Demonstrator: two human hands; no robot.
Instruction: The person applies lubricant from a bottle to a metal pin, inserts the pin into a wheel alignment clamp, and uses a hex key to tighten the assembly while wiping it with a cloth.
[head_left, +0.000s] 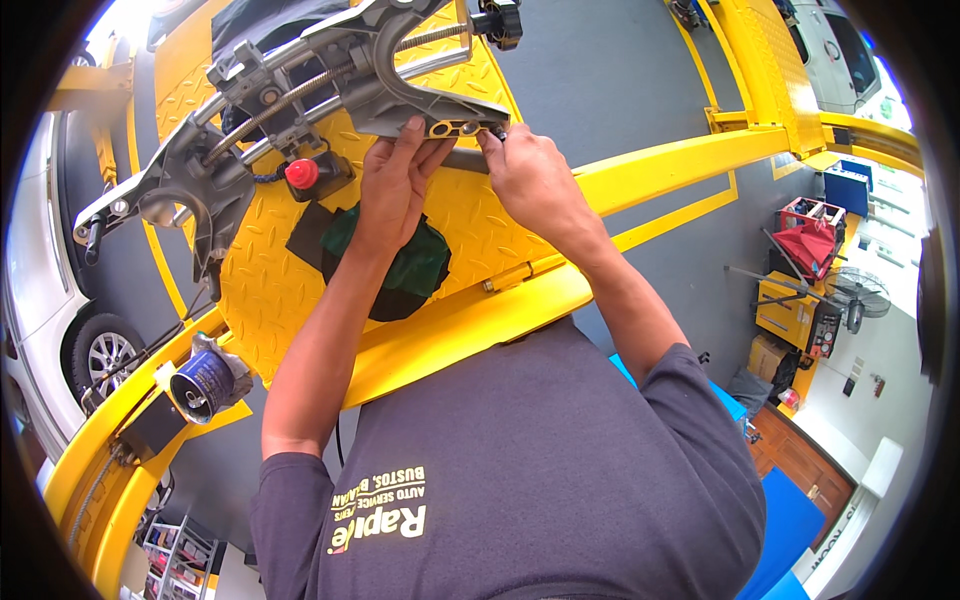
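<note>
I hold the yellow slotted piece (456, 129) at the lower edge of the grey clamp (372, 98) in my left fingers (411, 138), right fingers (494, 152) pinched narrow at its right end, apparently adjusting its seat, which next calls for steady alignment.

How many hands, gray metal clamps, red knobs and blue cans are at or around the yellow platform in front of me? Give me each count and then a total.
Hands: 2, the left hand and the right hand
Gray metal clamp: 1
Red knob: 1
Blue can: 1
Total: 5
</note>
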